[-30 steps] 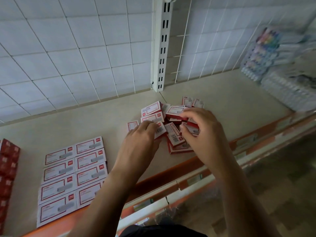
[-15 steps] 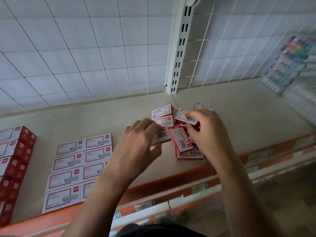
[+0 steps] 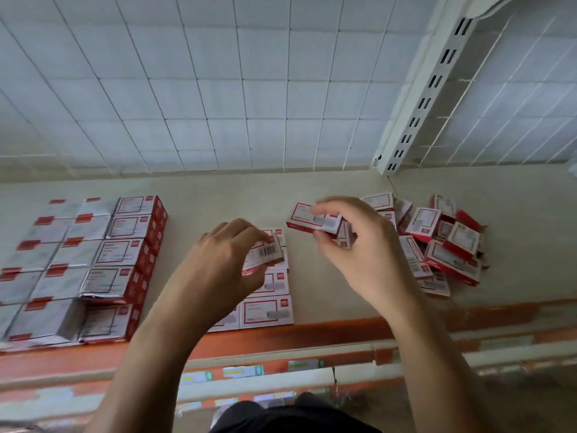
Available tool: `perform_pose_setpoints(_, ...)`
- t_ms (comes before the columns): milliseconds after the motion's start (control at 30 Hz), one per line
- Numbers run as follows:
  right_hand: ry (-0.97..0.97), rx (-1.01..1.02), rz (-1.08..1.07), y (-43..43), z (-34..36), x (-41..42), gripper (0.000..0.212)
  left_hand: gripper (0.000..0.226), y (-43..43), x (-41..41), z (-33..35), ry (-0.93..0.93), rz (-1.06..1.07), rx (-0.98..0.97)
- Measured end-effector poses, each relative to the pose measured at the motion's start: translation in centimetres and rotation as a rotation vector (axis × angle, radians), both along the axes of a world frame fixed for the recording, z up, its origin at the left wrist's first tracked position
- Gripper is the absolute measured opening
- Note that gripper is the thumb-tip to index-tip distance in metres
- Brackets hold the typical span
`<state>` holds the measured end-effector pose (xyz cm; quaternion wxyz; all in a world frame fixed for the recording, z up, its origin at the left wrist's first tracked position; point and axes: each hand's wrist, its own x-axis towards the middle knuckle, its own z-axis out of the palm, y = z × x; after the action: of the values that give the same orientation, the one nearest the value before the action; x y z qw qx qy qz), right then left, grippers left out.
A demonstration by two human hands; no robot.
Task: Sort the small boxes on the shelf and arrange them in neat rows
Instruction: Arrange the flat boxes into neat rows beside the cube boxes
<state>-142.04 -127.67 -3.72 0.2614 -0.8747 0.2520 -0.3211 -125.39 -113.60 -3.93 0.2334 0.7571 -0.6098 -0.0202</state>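
While the left hand [image 3: 224,260] pinches a barcode box [image 3: 265,253] between curled fingers and thumb, just above the flat rows [image 3: 268,310] at six o'clock on the shelf [image 3: 343,189], the right hand [image 3: 359,245] clamps a second box [image 3: 309,217] by its end, lifted clear at one o'clock from the left. Loose boxes lie in a jumbled pile [image 3: 446,242] at three o'clock, just behind the right hand. A taller stack [image 3: 125,254] stands at nine o'clock. A wire grid [image 3: 218,89] backs the shelf at twelve, a slotted post [image 3: 431,89] at two; an orange lip [image 3: 281,335] edges the front.
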Motion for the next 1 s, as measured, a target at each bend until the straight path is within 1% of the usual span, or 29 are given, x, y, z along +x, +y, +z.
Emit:
perform_pose_setpoints(133, 0.007, 0.048, 0.088, 2.2, -1.0, 2.6, 0.037, 0.04, 2.7, 1.6, -0.6, 0.01, 0.033, 0.013)
perform_pose_setpoints(300, 0.012, 0.079, 0.13, 4.1, -1.9, 4.1, 0.041, 0.037, 4.2, 2.7, -1.7, 0.031, 0.007, 0.035)
perform_pose_setpoints(367, 0.017, 0.083, 0.136, 4.6, -2.0, 4.4, 0.041, 0.039, 4.4, 2.8, -2.0, 0.038, 0.007, 0.032)
perform_pose_setpoints(467, 0.016, 0.098, 0.137, 5.2, -2.1, 4.8, 0.042, 0.04, 4.8, 3.3, -1.8, 0.066, 0.04, -0.029)
perform_pose_setpoints(600, 0.024, 0.108, 0.164, 5.7, -2.0, 4.8, 0.045, 0.047, 4.7, 3.8, -1.3, 0.106, 0.062, -0.089)
perform_pose_setpoints(733, 0.02, 0.11, 0.193, 6.0, -1.9, 4.7, 0.044, 0.05, 4.6, 4.1, -1.3, 0.113, 0.029, -0.117)
perform_pose_setpoints(833, 0.024, 0.121, 0.21, 5.8, -1.7, 4.5, 0.044, 0.057, 4.4, 4.5, -1.1, 0.14, 0.003, -0.128)
perform_pose_setpoints(933, 0.043, 0.118, 0.22, 5.6, -1.8, 4.6, 0.044, 0.047, 4.3, 4.6, -1.0, 0.132, -0.03, -0.114)
perform_pose_setpoints(1000, 0.068, 0.06, 0.218, 5.5, -2.1, 4.8, 0.04, 0.045, 4.2, 4.7, -1.1, 0.155, -0.022, -0.114)
